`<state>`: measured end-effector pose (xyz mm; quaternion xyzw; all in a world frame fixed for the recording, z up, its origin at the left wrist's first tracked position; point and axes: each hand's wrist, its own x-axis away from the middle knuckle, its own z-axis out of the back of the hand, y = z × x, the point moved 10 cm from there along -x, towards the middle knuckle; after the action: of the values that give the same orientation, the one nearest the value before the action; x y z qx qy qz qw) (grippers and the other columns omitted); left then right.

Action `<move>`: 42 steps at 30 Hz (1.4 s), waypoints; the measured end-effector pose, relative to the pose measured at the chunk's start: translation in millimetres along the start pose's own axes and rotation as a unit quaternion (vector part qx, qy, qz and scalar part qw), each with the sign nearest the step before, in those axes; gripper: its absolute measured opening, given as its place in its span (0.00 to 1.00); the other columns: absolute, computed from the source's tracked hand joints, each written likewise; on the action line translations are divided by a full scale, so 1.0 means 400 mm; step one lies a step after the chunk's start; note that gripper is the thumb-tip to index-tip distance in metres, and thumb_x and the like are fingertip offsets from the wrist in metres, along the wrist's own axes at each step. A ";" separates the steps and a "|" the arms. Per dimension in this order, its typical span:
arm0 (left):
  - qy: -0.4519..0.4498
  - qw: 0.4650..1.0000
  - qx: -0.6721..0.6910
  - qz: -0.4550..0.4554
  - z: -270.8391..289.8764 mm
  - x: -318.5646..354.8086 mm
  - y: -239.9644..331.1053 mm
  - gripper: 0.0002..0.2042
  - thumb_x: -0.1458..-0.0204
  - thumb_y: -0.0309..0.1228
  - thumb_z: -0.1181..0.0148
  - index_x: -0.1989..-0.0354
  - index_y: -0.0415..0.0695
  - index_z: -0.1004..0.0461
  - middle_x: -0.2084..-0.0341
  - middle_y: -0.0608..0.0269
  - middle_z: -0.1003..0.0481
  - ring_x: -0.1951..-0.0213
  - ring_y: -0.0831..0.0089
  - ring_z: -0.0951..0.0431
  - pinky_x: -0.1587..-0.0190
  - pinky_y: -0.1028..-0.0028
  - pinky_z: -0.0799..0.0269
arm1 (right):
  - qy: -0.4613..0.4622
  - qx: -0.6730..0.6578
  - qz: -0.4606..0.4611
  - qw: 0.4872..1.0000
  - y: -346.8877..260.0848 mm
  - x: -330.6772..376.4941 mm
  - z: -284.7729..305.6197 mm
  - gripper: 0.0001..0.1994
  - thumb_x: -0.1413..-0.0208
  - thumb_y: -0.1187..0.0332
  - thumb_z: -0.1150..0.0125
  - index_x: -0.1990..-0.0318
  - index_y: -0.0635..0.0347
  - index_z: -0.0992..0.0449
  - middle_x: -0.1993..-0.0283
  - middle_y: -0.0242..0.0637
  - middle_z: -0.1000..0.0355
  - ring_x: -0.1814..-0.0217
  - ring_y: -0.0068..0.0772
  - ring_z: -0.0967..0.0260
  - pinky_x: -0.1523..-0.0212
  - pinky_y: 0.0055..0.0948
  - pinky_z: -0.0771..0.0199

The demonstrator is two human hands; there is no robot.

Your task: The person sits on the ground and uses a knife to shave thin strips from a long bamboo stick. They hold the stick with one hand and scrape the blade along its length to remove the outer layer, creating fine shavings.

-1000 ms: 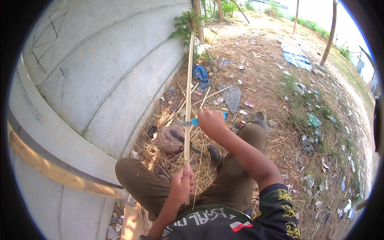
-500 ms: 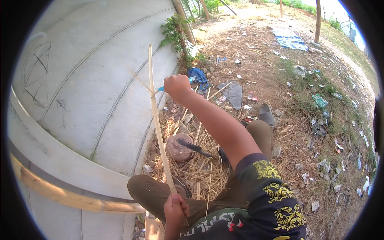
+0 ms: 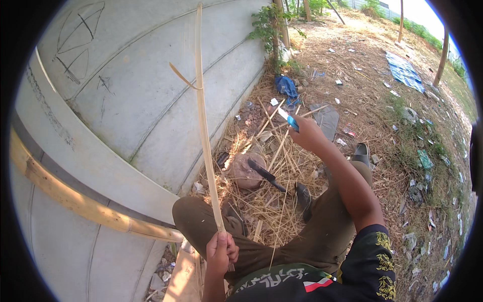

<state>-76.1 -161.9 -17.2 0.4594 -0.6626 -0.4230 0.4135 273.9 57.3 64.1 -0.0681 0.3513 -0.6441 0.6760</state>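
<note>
Left hand [image 3: 221, 250]: grip clamped on a pale wooden strip [image 3: 206, 136] near its lower end. Strip stands in front of the person, leaning slightly left, upper length seen against the grey wall [image 3: 131, 100]. A thin shaving [image 3: 182, 77] curls off its left side, attached in the upper part. Right hand [image 3: 308, 135]: grip closed around the blue handle of a knife [image 3: 292, 122]; blade points up-left, apart from strip. Below: dark blade [image 3: 260, 169] lying over a round stone [image 3: 244, 176], dry straw [image 3: 279, 216] around.
</note>
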 end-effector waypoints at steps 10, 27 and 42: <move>-0.068 0.983 -0.160 0.063 -0.095 -0.014 -0.102 0.17 0.30 0.41 0.57 0.70 0.44 0.37 0.85 0.73 0.42 0.85 0.86 0.44 0.83 0.81 0.48 | 0.102 0.119 0.029 0.987 -0.132 0.007 0.088 0.11 0.51 0.60 0.36 0.63 0.52 0.18 0.80 0.41 0.26 0.78 0.46 0.26 0.74 0.42 0.26; 0.057 0.970 -0.217 0.089 0.089 0.159 -0.141 0.18 0.32 0.49 0.53 0.67 0.47 0.34 0.83 0.74 0.41 0.83 0.82 0.42 0.81 0.78 0.45 | 0.231 0.072 -0.334 0.911 0.345 -0.093 0.380 0.11 0.44 0.63 0.40 0.61 0.59 0.17 0.63 0.46 0.19 0.60 0.46 0.19 0.61 0.40 0.21; -0.101 0.976 -0.165 0.103 -0.038 0.030 -0.119 0.18 0.31 0.43 0.54 0.69 0.42 0.36 0.84 0.71 0.42 0.82 0.84 0.43 0.81 0.80 0.47 | -0.088 -0.743 -0.055 0.662 -0.161 0.100 0.042 0.16 0.35 0.63 0.46 0.76 0.52 0.38 0.86 0.22 0.47 0.88 0.15 0.53 0.87 0.21 0.55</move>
<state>-52.5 -186.5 -55.5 0.2688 -0.6661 -0.5255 0.4560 227.3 4.0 96.2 -0.6232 0.6476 -0.1967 0.3918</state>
